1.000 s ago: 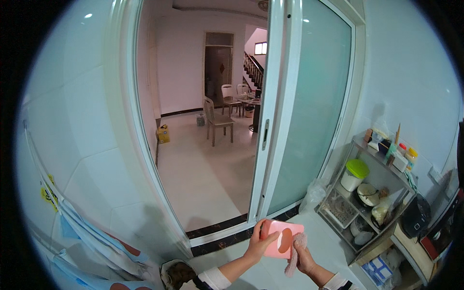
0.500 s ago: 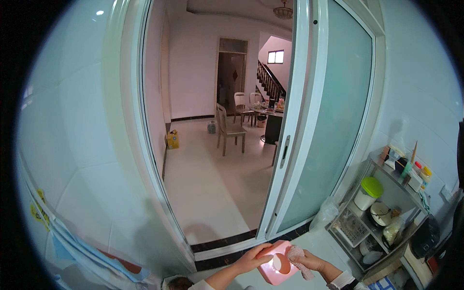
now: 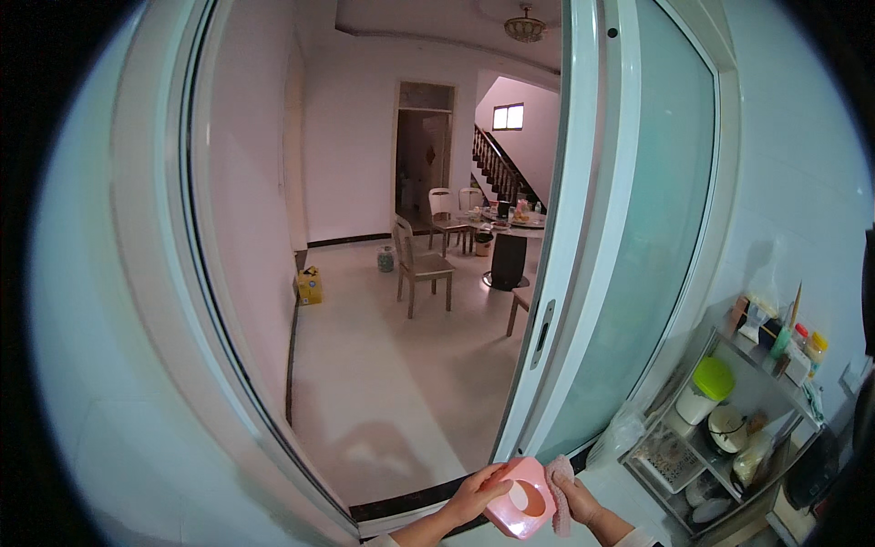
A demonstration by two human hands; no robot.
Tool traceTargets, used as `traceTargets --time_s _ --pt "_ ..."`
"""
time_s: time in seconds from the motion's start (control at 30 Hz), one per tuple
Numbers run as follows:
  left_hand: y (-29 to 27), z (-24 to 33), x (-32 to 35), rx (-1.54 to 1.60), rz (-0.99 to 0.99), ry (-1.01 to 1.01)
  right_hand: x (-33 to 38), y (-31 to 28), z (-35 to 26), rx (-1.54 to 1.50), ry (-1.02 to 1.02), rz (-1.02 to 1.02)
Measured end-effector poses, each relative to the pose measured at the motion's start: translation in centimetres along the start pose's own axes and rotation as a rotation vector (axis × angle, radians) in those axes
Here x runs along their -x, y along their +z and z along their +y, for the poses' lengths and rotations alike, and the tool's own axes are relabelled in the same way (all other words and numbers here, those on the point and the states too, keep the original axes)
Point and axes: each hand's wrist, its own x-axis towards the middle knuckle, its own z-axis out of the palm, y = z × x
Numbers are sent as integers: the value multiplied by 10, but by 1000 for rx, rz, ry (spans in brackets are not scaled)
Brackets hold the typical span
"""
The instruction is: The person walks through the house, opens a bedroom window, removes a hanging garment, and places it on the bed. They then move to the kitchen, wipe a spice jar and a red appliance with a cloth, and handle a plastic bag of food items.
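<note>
A pink box with a large oval opening, which looks like a tissue box (image 3: 526,472), is held out low in front of me, tilted so that its opening faces up. My left hand (image 3: 476,495) grips its left side, with the thumb over the top near the opening. Against the right side of the box, my right hand (image 3: 581,507) presses a pale pink cloth (image 3: 560,488), its fingers closed around it. The far side of the box and some of my fingertips are hidden.
Ahead is a doorway with a sliding frosted-glass door (image 3: 638,237) on its right and a dark threshold strip (image 3: 410,504). A metal shelf rack (image 3: 761,369) with containers stands at right. Chairs (image 3: 421,264) and a round table (image 3: 515,231) stand beyond.
My view has moved closer to the doorway. The cloth has gone from the top edge by the opening to the box's right side. Both hands keep their hold.
</note>
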Motion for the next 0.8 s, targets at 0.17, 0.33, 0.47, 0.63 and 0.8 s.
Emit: traceTargets --time_s 0.17,0.33,0.47,0.63,0.8 --pt "-6 5 -61 144 40 57 -35 2 -7 -66 -241 139" --pt "-5 2 -116 12 76 159 -48 22 -20 -112 -349 263" --pt "-5 9 -154 -48 -127 275 -55 29 -30 -215 -288 388" --pt "-13 29 -168 -19 -438 171 -49 15 -23 -204 -262 521" --pt "0 28 -178 171 -591 -141 -22 -3 -13 -78 -169 554"
